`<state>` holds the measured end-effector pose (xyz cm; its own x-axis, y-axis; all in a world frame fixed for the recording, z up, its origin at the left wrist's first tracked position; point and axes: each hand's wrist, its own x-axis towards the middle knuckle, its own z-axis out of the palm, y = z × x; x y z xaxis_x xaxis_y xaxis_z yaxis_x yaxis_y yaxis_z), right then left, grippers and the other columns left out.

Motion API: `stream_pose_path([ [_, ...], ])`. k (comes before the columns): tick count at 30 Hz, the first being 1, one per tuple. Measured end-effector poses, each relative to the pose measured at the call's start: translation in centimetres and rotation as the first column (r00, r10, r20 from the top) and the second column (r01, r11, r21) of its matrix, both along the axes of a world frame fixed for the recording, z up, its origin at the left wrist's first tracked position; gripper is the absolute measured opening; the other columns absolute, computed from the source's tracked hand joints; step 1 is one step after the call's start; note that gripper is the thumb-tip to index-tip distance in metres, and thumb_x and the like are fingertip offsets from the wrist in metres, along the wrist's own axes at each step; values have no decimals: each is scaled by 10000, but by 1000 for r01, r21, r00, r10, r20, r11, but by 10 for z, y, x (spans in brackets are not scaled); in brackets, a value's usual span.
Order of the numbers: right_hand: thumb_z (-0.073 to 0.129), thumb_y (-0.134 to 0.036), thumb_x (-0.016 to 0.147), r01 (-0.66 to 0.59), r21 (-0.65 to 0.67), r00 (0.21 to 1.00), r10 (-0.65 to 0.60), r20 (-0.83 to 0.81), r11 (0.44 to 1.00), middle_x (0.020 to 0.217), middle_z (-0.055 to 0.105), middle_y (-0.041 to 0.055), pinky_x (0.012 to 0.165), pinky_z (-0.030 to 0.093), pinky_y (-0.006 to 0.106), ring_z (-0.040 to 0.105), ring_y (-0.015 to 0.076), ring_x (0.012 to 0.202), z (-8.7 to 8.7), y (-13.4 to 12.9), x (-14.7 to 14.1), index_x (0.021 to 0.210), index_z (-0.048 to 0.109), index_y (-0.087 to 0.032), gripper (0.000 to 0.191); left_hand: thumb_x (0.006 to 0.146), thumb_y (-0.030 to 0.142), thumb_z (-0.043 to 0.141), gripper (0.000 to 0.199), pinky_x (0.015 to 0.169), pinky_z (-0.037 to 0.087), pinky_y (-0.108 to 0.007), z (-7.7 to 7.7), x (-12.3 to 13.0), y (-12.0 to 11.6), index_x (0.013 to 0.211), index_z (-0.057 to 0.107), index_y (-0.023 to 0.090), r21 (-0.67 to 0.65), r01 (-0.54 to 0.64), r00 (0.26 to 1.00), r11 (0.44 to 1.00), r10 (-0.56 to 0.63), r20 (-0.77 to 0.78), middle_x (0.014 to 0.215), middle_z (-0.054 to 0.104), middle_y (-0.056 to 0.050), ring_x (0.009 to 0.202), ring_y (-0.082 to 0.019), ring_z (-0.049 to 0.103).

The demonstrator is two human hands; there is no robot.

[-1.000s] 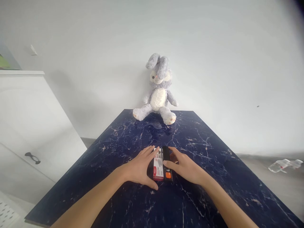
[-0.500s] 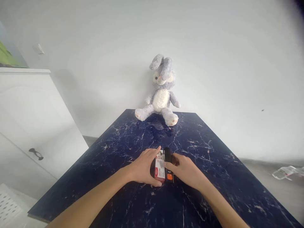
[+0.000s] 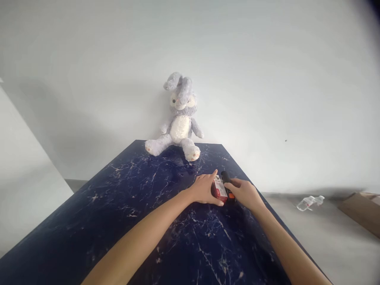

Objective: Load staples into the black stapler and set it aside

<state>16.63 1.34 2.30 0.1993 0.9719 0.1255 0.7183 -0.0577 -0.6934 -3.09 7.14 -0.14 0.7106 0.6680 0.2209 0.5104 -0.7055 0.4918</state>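
On the dark blue marbled table (image 3: 124, 221), my left hand (image 3: 203, 190) curves round the left side of a small red-and-white box (image 3: 220, 189). Its thumb lies at the box's near end and a finger reaches the far end. Pressed against the box's right side is a long black object (image 3: 225, 176) with an orange patch; its kind is hard to make out. My right hand (image 3: 244, 192) grips that black object from the right, thumb on top towards the box. The curled fingers of the right hand are partly hidden.
A grey plush rabbit (image 3: 180, 122) sits at the table's far edge against the white wall (image 3: 252, 79). On the floor to the right lie clear plastic bottles (image 3: 310, 202) and a cardboard box (image 3: 360, 209). A white cabinet (image 3: 23, 174) stands at left.
Both hands have carried the box and the black object together away from me and rightwards over the table. The view has turned right, so the rabbit appears further left.
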Motion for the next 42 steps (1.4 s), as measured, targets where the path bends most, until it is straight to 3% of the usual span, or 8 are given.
stream_pose_path([
  [7,580,-482,794,156,76,988,-157,3,985,987,774,73,786,521,321,713,250,923,-14,15,55,1024,753,-213,394,536,808,684,1376,1120,250,-566,-6,69,31,1574,23,192,-2,53,997,999,-53,-47,1532,359,-194,1411,-434,290],
  [12,546,-534,823,311,225,949,-312,-33,923,1144,712,126,840,502,388,689,267,930,-14,3,50,1179,673,-183,516,520,844,670,1418,1143,191,-611,-9,59,16,1572,-24,195,-29,30,999,999,-31,-35,1617,142,-203,1472,-448,98],
  [16,455,-466,906,413,487,893,-448,-50,769,1217,636,150,859,469,419,658,261,917,2,-13,28,1215,609,-175,451,792,688,590,989,1150,232,-566,-4,28,-23,1560,149,247,129,-22,983,991,-2,182,1598,250,-141,1460,-366,215],
  [19,465,-385,927,153,625,958,-269,96,766,1086,669,101,804,478,339,653,219,869,12,-18,-7,1109,629,-198,308,950,456,486,558,1126,308,-479,1,-19,-51,1462,387,256,251,-74,961,965,2,277,1448,491,-96,1343,-277,416],
  [22,385,-316,969,-194,443,933,25,359,875,1029,678,84,818,443,308,639,214,924,11,-15,-61,1081,617,-209,279,952,307,501,336,1067,374,-447,2,-88,-66,1273,590,264,312,-57,985,948,2,175,1248,637,-60,1199,-251,529],
  [28,559,-275,865,-484,143,814,383,437,863,848,696,30,677,401,267,646,193,754,-10,-13,-162,914,654,-231,115,991,374,438,410,1080,372,-494,-4,-198,-62,1373,531,256,243,-330,936,912,350,-41,1359,586,-86,1268,-283,503],
  [33,481,-273,926,-516,95,806,445,391,851,980,696,34,764,434,256,647,182,894,-19,-25,-168,1017,653,-238,197,1002,531,339,559,1137,272,-565,-15,-201,-59,1512,342,302,208,-343,908,916,380,-176,1575,341,-89,1449,-333,282],
  [42,450,-318,941,-505,35,816,464,346,862,1135,690,102,881,458,333,636,247,1041,-22,-24,-167,1392,519,-212,468,1003,554,310,555,1144,252,-559,-14,-200,-62,1507,351,326,178,-343,913,922,372,-167,1581,334,-73,1460,-325,261],
])
